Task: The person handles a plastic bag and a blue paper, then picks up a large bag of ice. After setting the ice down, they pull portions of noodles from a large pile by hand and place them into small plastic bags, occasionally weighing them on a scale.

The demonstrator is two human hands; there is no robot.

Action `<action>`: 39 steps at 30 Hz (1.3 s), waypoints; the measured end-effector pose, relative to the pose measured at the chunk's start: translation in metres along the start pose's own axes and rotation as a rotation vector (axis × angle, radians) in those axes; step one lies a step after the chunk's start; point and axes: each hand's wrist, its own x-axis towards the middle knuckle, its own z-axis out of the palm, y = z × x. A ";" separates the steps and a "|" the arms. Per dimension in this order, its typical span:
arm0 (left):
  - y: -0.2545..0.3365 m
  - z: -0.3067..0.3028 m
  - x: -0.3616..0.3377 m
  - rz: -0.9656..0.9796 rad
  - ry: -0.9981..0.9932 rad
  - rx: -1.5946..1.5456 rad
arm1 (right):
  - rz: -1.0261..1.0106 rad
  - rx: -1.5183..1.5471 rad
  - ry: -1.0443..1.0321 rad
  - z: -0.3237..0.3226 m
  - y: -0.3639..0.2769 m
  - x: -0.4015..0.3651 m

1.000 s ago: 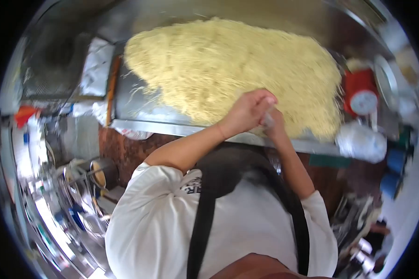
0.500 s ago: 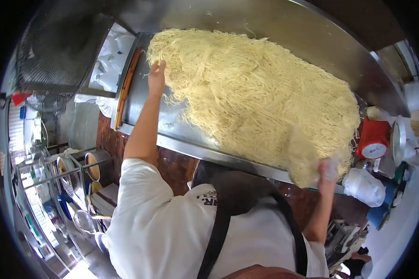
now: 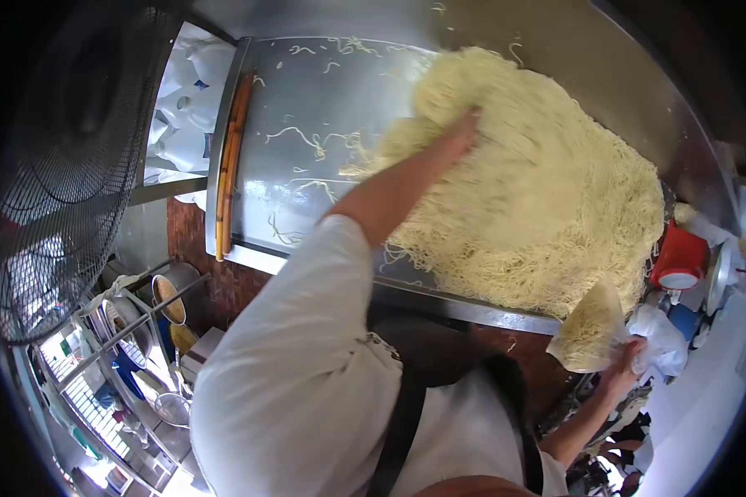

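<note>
A large heap of pale yellow noodles [image 3: 539,190] covers the right part of the metal table [image 3: 307,108]. My left hand [image 3: 470,128] reaches into the upper left of the heap, its fingers blurred and partly lost among the noodles. Near the table's front right edge, my right hand [image 3: 634,352] is closed on a clear plastic bag [image 3: 593,327] with noodles in it. The bag hangs open and tilted over the edge. Loose noodle strands lie scattered on the left part of the table.
Wooden rods [image 3: 234,166] lie along the table's left edge. A red scale [image 3: 680,255] and a white plastic bag [image 3: 663,338] are at the right. A fan [image 3: 75,166] stands at the left, above a metal rack [image 3: 116,323] with pots.
My left hand has swept rightward, and the heap's left part has moved right, baring the metal. My right hand and its bag have moved right and down.
</note>
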 end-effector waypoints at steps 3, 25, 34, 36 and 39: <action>0.040 -0.006 0.012 0.099 -0.245 -0.242 | -0.043 -0.068 0.076 -0.010 -0.022 0.012; -0.057 0.024 0.069 0.071 0.480 -0.075 | 0.051 0.196 0.203 0.037 -0.127 -0.033; -0.025 -0.061 -0.130 0.377 0.092 -0.443 | 0.271 1.121 -0.136 0.196 -0.325 -0.020; -0.053 -0.075 -0.212 0.099 0.130 -0.457 | 0.244 1.331 -0.285 0.263 -0.357 -0.009; -0.104 -0.113 -0.293 -0.118 0.415 -0.422 | 0.178 1.223 -0.409 0.350 -0.415 -0.010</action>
